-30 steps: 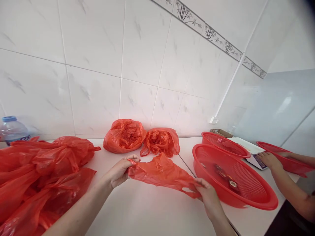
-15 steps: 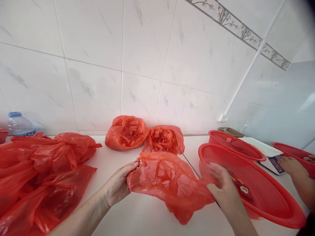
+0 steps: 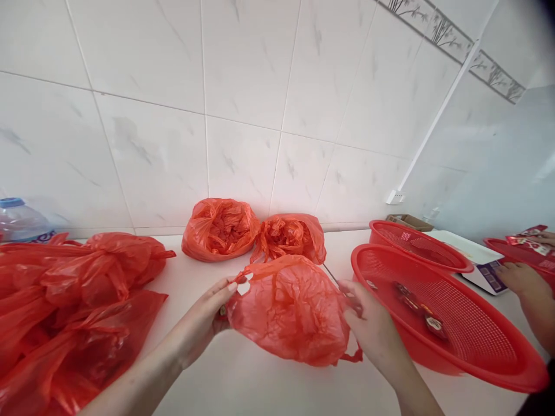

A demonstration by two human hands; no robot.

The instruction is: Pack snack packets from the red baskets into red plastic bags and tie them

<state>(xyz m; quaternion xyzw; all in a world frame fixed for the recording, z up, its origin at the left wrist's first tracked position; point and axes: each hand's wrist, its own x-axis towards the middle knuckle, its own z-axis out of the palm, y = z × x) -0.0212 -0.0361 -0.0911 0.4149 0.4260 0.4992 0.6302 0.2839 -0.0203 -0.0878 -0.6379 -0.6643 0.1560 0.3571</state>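
A thin red plastic bag (image 3: 292,315) is stretched between my two hands above the white table. My left hand (image 3: 214,306) pinches its left edge, thumb on top, beside small white gaps in the plastic. A small dark patch shows by these fingers, too small to name. My right hand (image 3: 368,315) closes on the bag's right edge, where a loose strip of plastic hangs down. Right of that hand stands a red mesh basket (image 3: 485,323). Inside it lie a few small dark red wrapped packets (image 3: 433,326).
Two crumpled red bags (image 3: 221,228) rest against the tiled wall. On the left lies a heap of red bags (image 3: 78,318), a plastic bottle (image 3: 21,219) behind it. At right are another red basket (image 3: 420,245), a white scale (image 3: 463,254) and another person's hand (image 3: 520,280).
My right hand has moved left from the basket's edge and now grips the bag's right side. The bag has turned and its open folds look flatter. Red-and-white packaging has appeared at far right.
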